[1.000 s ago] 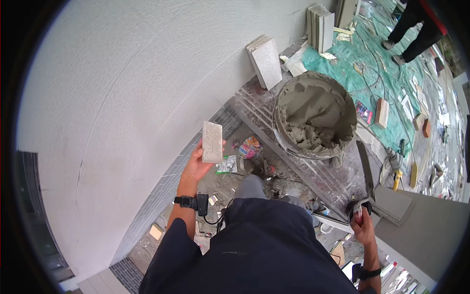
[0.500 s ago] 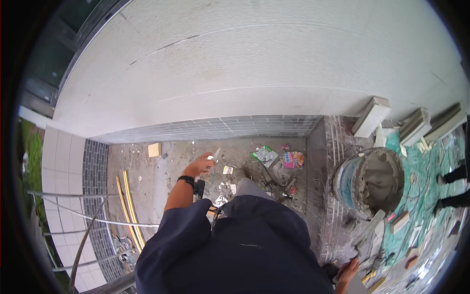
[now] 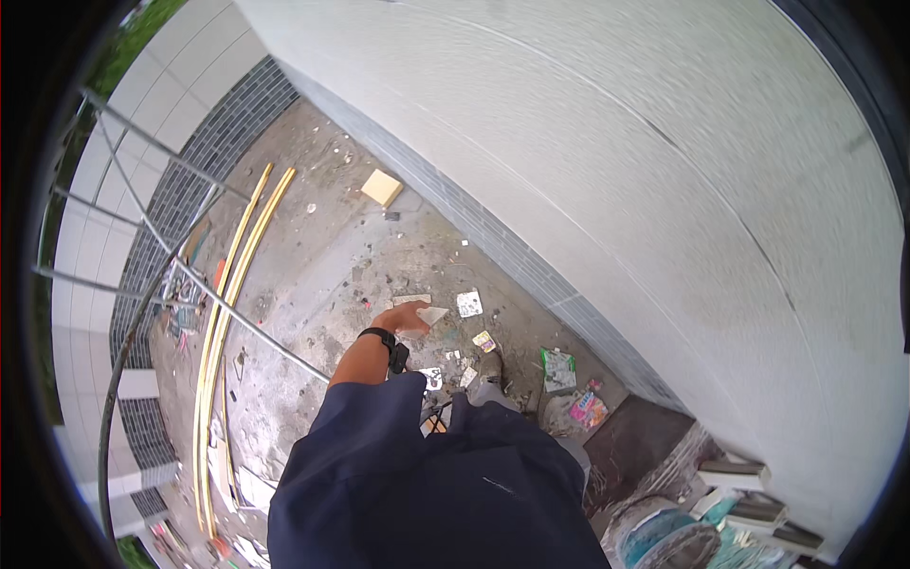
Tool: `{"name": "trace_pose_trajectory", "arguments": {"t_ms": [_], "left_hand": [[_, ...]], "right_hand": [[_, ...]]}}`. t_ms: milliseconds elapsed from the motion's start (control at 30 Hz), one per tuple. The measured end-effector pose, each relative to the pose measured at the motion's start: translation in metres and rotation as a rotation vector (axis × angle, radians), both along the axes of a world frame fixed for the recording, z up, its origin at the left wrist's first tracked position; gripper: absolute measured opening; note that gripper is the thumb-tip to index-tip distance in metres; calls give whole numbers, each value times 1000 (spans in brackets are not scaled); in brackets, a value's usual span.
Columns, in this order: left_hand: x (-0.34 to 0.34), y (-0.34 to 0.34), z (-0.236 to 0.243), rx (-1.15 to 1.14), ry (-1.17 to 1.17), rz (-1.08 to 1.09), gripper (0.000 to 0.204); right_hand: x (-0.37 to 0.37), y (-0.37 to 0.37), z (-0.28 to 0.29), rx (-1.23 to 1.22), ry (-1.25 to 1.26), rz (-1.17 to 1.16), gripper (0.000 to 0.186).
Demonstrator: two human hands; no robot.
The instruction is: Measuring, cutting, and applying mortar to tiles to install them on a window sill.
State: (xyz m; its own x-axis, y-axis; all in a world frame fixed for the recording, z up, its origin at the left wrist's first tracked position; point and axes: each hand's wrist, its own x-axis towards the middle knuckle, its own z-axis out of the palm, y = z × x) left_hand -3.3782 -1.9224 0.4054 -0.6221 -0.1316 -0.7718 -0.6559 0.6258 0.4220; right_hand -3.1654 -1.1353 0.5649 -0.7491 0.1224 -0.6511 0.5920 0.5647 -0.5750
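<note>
My left hand (image 3: 409, 321) is held out over the littered floor, a dark band with a small black device on its wrist. Its fingers are closed on a small pale flat piece (image 3: 433, 315) with a pointed edge; the exact kind does not show. A light strip of board (image 3: 410, 299) appears just beyond the fingers. On the floor to the right of the hand is a white speckled square piece (image 3: 469, 303). My right hand is out of the picture.
A cardboard-coloured block (image 3: 382, 188) sits near the tiled wall base. Long yellow strips (image 3: 248, 254) lie left, behind metal scaffold bars (image 3: 242, 318). Green and pink packets (image 3: 588, 409) litter the floor near my shoe (image 3: 490, 367). A mortar bucket (image 3: 664, 536) stands lower right.
My view has turned to the left, bringing more floor and the yellow strips in. My left hand still holds the pale piece. My right hand has left the picture.
</note>
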Motion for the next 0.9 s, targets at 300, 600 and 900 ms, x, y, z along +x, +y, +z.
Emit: {"name": "trace_pose_trajectory", "arguments": {"t_ms": [300, 600, 900], "left_hand": [[71, -128, 34, -14, 164, 431, 92], [186, -195, 59, 35, 145, 877, 94], [163, -360, 46, -93, 13, 810, 95]], "right_hand": [[-244, -123, -36, 28, -205, 718, 32], [-425, -380, -73, 63, -579, 648, 22], [-547, -623, -161, -130, -518, 714, 20]]}}
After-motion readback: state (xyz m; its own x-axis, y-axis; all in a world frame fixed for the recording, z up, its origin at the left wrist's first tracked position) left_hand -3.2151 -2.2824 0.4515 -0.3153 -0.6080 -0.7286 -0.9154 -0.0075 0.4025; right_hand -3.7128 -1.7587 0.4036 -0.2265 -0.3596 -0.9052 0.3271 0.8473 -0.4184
